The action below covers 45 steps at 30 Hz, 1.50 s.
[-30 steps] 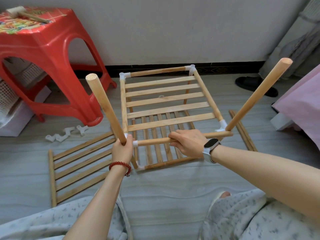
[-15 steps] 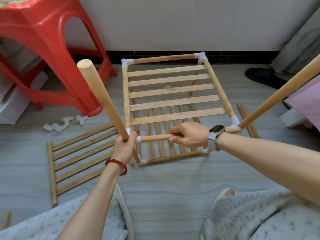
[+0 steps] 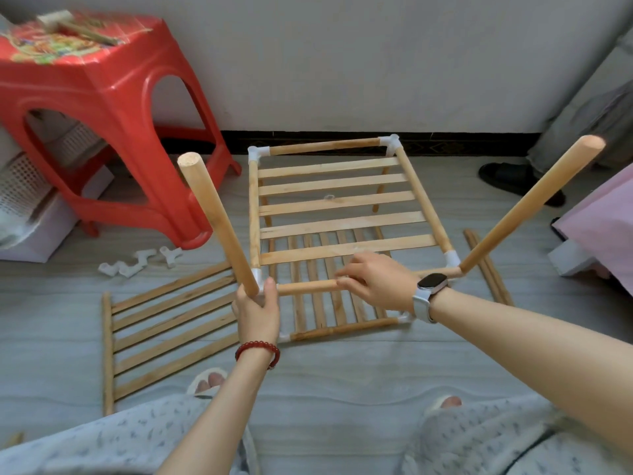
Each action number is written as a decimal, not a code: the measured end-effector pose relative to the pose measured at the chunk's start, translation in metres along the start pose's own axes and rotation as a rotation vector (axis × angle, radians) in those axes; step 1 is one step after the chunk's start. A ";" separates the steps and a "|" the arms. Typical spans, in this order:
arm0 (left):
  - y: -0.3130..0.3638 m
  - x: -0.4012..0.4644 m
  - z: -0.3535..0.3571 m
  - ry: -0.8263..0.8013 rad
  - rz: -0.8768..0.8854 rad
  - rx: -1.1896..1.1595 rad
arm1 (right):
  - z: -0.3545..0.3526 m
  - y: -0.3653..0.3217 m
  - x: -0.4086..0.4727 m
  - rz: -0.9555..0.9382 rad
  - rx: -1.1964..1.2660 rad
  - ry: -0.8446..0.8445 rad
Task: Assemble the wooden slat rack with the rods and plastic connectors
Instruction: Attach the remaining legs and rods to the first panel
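While fingers (image 3: 346, 282) grip it — front rod (image 3: 308, 287).

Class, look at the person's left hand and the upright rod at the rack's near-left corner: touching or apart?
Touching. The head view shows the left hand wrapped around the base of the upright rod at the white corner connector.

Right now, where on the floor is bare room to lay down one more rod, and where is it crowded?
Bare floor lies between the rack's near bottom rod and the person's knees. More shows between the rack and the spare rods. It is crowded on the left: loose slat panel, white connectors, red stool.
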<state>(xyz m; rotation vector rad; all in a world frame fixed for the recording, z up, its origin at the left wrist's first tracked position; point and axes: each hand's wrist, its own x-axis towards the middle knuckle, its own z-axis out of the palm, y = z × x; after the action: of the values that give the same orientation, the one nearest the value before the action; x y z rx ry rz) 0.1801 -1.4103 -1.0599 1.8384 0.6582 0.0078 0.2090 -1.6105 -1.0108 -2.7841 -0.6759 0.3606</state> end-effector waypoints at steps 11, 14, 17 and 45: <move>0.010 -0.064 0.038 -0.020 0.938 0.404 | -0.034 0.065 -0.095 0.598 -0.008 -0.252; 0.031 -0.064 0.070 -0.095 1.132 0.582 | -0.026 0.089 -0.104 0.721 0.331 -0.007; 0.051 -0.068 0.104 -0.367 1.059 0.858 | -0.027 0.080 -0.091 0.669 0.794 0.228; 0.059 -0.049 0.154 -0.687 1.040 1.083 | -0.007 0.117 -0.070 0.701 0.919 0.343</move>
<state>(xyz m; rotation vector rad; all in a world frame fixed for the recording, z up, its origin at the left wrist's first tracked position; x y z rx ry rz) 0.2130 -1.5788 -1.0500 2.7665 -1.0171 -0.3326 0.1993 -1.7451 -1.0267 -1.9940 0.4763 0.2159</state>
